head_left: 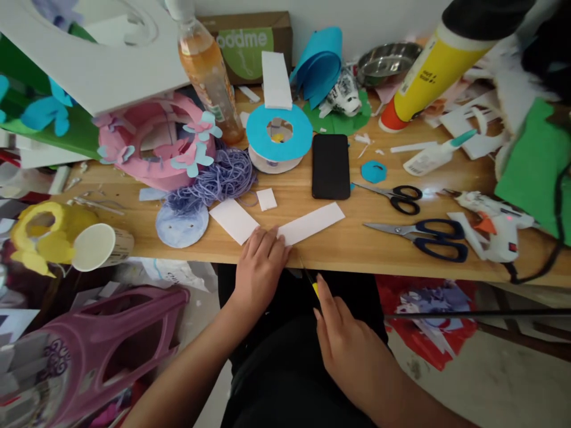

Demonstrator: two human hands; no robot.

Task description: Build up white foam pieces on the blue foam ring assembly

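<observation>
My left hand (261, 267) lies at the table's front edge, fingers side by side over the inner end of a white foam-board strip (314, 223). A shorter white piece (234, 220) extends to the left from beside the same fingertips; how the two pieces meet is hidden. My right hand (343, 342) is closed around a craft knife (315, 288) with a yellow part showing, held below the edge over my lap. Its thin blade points up toward the strip; whether it touches cannot be made out. A small white square (266, 200) rests just beyond my left hand.
Two pairs of scissors (439, 238) (404, 199), a glue gun (495, 229) and a glue bottle (439, 153) lie right. A phone (331, 166) and a blue-topped ring (279, 139) stand behind the strip. Purple yarn (223, 178), a pink ring (151, 163) and a paper cup (100, 246) are left.
</observation>
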